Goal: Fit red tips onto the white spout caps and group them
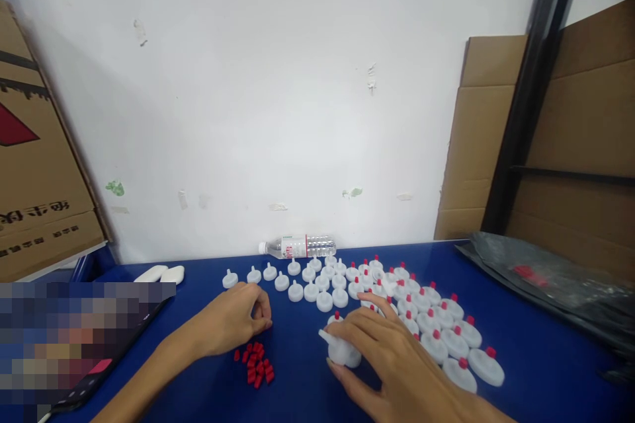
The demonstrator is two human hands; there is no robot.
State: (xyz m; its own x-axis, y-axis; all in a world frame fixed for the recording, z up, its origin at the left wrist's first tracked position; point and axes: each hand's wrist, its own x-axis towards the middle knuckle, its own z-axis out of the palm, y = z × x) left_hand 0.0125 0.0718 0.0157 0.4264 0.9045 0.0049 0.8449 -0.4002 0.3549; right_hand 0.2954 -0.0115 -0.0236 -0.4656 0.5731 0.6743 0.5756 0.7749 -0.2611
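My right hand (384, 353) is closed round a white plastic cap (342, 348) with a bare nozzle, holding it just above the blue table (536, 344). My left hand (233, 322) rests on the table with its fingers curled together near the thumb; what they pinch, if anything, is hidden. Just below it lies a small pile of red tips (256, 363). Several white caps without tips (307, 281) stand in rows behind my hands. To the right stand several caps fitted with red tips (441, 337).
A clear water bottle (297, 246) lies against the white wall. Two white oblong pieces (161, 273) sit at the back left. A dark plastic bag (550, 281) lies at the right, cardboard boxes (40, 172) at the left and cardboard sheets at the right.
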